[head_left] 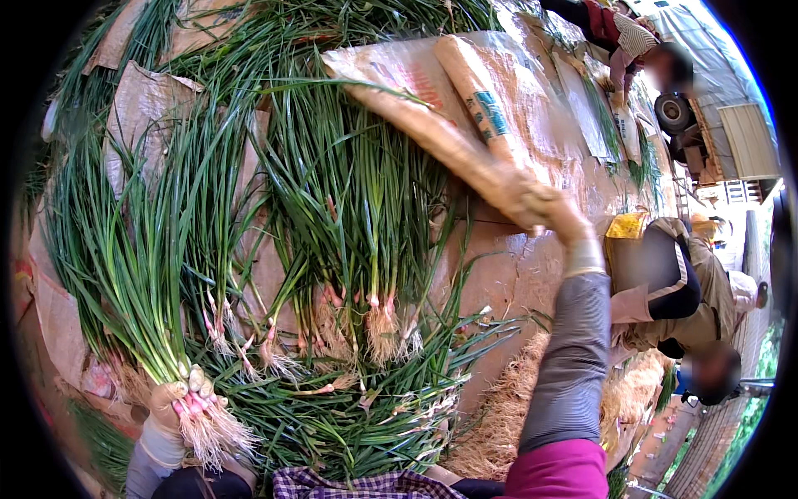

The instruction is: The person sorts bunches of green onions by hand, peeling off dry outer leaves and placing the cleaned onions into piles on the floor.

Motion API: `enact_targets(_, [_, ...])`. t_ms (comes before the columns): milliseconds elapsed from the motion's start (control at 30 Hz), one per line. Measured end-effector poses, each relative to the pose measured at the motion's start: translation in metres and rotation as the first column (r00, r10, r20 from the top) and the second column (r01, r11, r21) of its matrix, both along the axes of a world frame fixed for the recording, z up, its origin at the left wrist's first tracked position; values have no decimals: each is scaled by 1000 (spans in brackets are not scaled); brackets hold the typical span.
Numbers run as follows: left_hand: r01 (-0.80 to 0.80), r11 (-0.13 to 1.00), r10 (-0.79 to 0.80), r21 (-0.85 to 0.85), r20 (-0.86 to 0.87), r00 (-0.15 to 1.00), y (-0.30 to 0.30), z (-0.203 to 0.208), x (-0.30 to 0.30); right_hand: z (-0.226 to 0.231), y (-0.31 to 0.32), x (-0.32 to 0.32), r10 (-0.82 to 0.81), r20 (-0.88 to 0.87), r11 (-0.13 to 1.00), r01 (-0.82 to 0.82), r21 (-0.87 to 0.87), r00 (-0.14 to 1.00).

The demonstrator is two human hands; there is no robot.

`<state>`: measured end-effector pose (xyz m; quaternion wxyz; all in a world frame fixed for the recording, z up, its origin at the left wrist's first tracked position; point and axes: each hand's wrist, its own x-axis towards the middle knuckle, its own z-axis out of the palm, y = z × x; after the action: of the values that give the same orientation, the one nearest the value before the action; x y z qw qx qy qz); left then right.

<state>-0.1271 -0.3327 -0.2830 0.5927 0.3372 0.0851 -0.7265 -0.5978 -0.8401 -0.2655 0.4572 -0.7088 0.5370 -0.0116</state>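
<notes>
My left hand, in a pale glove, is closed around the lower stems of a bunch of green garlic. Its pinkish bulbs and pale roots hang below the fingers, and the long leaves reach up and away. My right hand, somewhat blurred, grips the gathered end of a woven sack, whose far part is raised at a slant over the leaves. Loose green garlic plants lie in front of me, roots toward me. A heap of cut leaves and stalks is close to my lap.
A pile of trimmed roots lies to the right of the leaf heap. More woven sacks are spread under the plants. At the right, one person sits nearby and another bends farther off, near a vehicle wheel.
</notes>
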Motion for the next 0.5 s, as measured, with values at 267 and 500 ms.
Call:
enact_targets(267, [-24, 999, 24, 32, -12, 1000, 7, -8, 7, 68, -65, -104, -646, 622, 313, 897, -312, 442])
enact_targets(500, [-23, 998, 22, 54, 29, 999, -14, 28, 1, 1, 29, 36, -440, 471, 595, 641, -486, 765])
